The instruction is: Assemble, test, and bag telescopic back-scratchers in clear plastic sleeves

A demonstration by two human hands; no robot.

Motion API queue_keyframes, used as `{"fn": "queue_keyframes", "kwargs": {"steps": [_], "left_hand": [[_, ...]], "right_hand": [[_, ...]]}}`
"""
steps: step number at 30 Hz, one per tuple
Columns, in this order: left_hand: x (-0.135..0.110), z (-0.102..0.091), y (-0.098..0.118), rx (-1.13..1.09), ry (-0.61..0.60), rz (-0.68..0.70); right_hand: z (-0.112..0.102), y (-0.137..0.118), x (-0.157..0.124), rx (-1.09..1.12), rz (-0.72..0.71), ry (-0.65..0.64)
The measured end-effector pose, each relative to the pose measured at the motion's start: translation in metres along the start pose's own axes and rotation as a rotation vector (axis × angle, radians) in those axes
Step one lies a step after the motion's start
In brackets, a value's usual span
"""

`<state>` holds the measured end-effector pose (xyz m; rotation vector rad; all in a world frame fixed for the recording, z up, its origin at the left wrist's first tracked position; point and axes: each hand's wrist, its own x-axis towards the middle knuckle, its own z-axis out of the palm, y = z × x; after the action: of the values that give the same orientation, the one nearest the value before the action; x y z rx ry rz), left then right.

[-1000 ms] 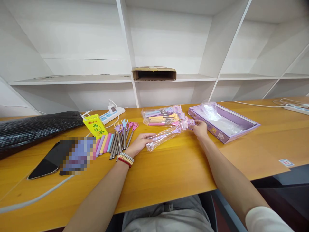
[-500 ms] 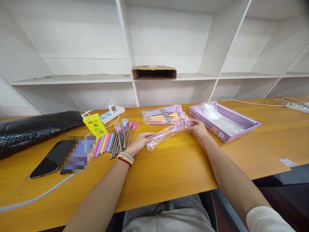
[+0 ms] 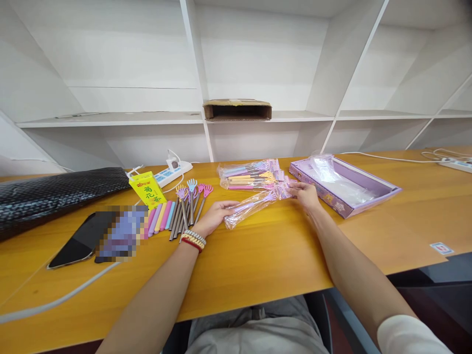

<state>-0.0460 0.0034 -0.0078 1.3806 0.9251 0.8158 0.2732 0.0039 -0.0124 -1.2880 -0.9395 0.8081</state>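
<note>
A purple back scratcher in a clear plastic bag (image 3: 250, 205) lies slanted between my two hands, just above or on the table. My left hand (image 3: 214, 216) pinches the bag's handle end. At the other end, my right hand (image 3: 305, 195) has its fingers closed on the bag's printed header. Right behind it lies a stack of bagged back scratchers (image 3: 250, 175) in blue, yellow and pink. Left of my left hand are several loose metal rods with claw heads (image 3: 190, 206). Beside them, pastel handle tubes (image 3: 161, 217) lie in a row.
An open purple box (image 3: 344, 209) with clear bags inside stands at right. A yellow tea box (image 3: 148, 191) leans near a power strip (image 3: 171, 173). Farther left are a black phone (image 3: 79, 241) and a black bubble-wrap roll (image 3: 55, 196). A cardboard box (image 3: 238, 110) sits on the shelf.
The view has shifted slightly. Both hands keep hold of the bagged back scratcher, nearly in the same place.
</note>
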Motion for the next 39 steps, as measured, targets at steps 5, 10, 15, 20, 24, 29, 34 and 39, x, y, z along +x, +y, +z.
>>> {"fn": "queue_keyframes", "kwargs": {"steps": [5, 10, 15, 20, 24, 29, 34, 39], "left_hand": [[0.001, 0.0, -0.002, -0.009, -0.006, 0.011], [0.001, 0.0, -0.002, -0.002, -0.005, 0.005], [0.001, -0.002, -0.003, -0.001, 0.002, 0.021], [0.002, -0.002, -0.003, 0.0, 0.018, 0.022], [0.001, 0.0, -0.001, -0.017, 0.022, 0.014], [-0.001, 0.0, 0.001, -0.004, 0.028, -0.002], [0.0, 0.0, 0.001, -0.008, -0.008, -0.003], [0.0, 0.001, -0.001, 0.012, -0.036, 0.0]], "right_hand": [[0.0, -0.002, -0.001, 0.083, 0.064, 0.038], [0.002, -0.003, -0.003, 0.075, 0.064, 0.014], [0.004, -0.005, -0.006, 0.098, 0.109, -0.033], [0.005, -0.013, -0.01, 0.263, 0.149, -0.163], [0.006, -0.018, -0.011, 0.327, 0.196, -0.204], [0.008, -0.011, -0.01, 0.23, 0.177, -0.14], [0.008, 0.001, -0.006, -0.099, 0.052, -0.175], [0.008, 0.003, -0.005, -0.218, -0.032, -0.126]]}}
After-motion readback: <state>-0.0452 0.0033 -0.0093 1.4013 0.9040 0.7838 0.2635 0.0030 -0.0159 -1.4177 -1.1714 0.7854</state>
